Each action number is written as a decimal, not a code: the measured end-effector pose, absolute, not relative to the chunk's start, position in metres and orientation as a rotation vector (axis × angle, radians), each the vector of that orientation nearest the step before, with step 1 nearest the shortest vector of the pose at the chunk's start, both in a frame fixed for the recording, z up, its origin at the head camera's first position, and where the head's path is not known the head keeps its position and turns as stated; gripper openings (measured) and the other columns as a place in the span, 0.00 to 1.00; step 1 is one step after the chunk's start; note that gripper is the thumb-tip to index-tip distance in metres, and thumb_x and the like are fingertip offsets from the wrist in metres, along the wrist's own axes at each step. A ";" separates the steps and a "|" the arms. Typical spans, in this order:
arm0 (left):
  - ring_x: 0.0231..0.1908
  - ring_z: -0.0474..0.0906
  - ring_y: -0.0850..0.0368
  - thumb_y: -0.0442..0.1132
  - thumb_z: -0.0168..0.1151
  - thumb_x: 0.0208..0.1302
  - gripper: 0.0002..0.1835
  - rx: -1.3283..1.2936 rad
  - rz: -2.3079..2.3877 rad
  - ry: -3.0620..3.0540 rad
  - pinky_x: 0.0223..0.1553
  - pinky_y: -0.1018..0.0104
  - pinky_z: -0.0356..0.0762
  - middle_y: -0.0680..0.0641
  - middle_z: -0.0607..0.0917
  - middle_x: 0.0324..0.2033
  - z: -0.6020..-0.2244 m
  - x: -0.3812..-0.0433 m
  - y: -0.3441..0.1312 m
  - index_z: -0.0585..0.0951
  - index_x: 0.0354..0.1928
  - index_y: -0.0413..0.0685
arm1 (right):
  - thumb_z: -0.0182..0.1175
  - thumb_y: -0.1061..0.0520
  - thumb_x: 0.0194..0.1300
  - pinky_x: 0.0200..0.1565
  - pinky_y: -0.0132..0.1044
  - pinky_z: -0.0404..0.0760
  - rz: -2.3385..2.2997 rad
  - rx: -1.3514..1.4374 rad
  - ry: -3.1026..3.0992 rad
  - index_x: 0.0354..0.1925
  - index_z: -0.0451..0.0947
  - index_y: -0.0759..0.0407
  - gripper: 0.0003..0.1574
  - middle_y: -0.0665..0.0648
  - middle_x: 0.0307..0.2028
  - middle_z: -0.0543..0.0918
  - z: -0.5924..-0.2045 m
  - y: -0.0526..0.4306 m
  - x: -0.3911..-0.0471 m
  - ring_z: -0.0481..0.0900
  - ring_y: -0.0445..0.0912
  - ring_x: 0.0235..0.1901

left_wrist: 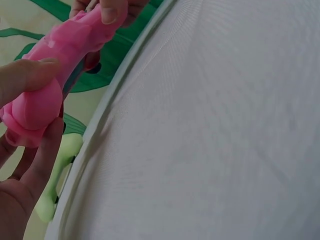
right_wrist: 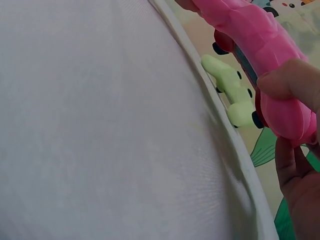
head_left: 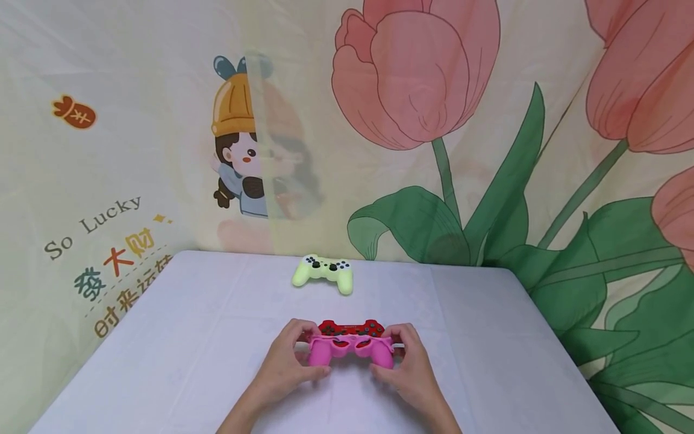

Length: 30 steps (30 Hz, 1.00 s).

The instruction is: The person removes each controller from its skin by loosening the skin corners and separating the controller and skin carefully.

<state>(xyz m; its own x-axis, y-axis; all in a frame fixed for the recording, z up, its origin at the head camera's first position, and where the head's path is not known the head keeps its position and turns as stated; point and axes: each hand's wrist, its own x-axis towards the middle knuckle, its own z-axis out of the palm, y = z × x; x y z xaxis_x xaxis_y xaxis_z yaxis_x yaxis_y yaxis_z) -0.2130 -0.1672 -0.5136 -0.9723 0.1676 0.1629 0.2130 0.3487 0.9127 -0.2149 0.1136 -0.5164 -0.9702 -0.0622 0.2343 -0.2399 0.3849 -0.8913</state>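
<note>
A red game controller (head_left: 352,329) with dark buttons sits partly inside a pink silicone cover (head_left: 321,351), its button face showing above the cover's edge. Around the left grip of the cover, my left hand (head_left: 287,358) has its thumb on the near side and fingers at the top corner. My right hand (head_left: 409,364) holds the right grip in the same way. In the left wrist view the pink cover (left_wrist: 37,107) is pinched between thumb and fingers. The right wrist view shows my thumb pressing on the pink cover (right_wrist: 270,45), with red and dark parts of the controller below it.
A pale green controller (head_left: 323,274) lies farther back on the white-covered table (head_left: 217,337), near its far edge. Behind the table hangs a cloth (head_left: 303,235) printed with tulips, a cartoon child and lettering.
</note>
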 end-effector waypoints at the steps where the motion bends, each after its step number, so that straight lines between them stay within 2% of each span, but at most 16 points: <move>1: 0.56 0.78 0.54 0.39 0.90 0.43 0.36 -0.367 -1.728 -2.553 0.51 0.63 0.85 0.58 0.79 0.52 -0.514 -0.213 -0.167 0.78 0.53 0.67 | 0.87 0.66 0.44 0.49 0.33 0.84 1.636 0.273 -2.478 0.49 0.78 0.45 0.39 0.48 0.49 0.77 -0.517 0.113 -0.215 0.78 0.48 0.51; 8: 0.53 0.79 0.58 0.40 0.89 0.44 0.32 -0.418 -1.680 -2.569 0.55 0.61 0.83 0.59 0.80 0.50 -0.515 -0.214 -0.168 0.78 0.48 0.67 | 0.85 0.69 0.41 0.45 0.33 0.83 1.571 0.295 -2.483 0.44 0.76 0.45 0.38 0.47 0.44 0.77 -0.516 0.112 -0.216 0.78 0.46 0.47; 16: 0.48 0.80 0.57 0.39 0.89 0.44 0.30 -0.465 -1.677 -2.556 0.50 0.64 0.85 0.57 0.80 0.45 -0.515 -0.215 -0.166 0.79 0.45 0.67 | 0.84 0.69 0.38 0.40 0.32 0.81 1.471 0.305 -2.486 0.37 0.73 0.44 0.35 0.46 0.39 0.76 -0.515 0.110 -0.215 0.77 0.44 0.42; 30: 0.46 0.81 0.54 0.39 0.88 0.48 0.25 -0.426 -1.706 -2.552 0.47 0.65 0.86 0.54 0.80 0.42 -0.518 -0.216 -0.164 0.78 0.40 0.64 | 0.81 0.68 0.36 0.34 0.31 0.79 1.419 0.253 -2.427 0.29 0.70 0.44 0.33 0.45 0.36 0.75 -0.517 0.106 -0.214 0.77 0.44 0.39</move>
<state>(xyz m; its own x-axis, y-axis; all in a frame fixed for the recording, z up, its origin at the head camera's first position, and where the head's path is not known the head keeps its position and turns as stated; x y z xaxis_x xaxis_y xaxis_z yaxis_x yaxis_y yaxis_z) -0.2164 -0.1638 -0.5179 -0.9612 0.2031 0.1865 0.2500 0.3564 0.9003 -0.2140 0.1061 -0.5173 -0.9340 0.0071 0.3572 -0.3078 0.4918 -0.8145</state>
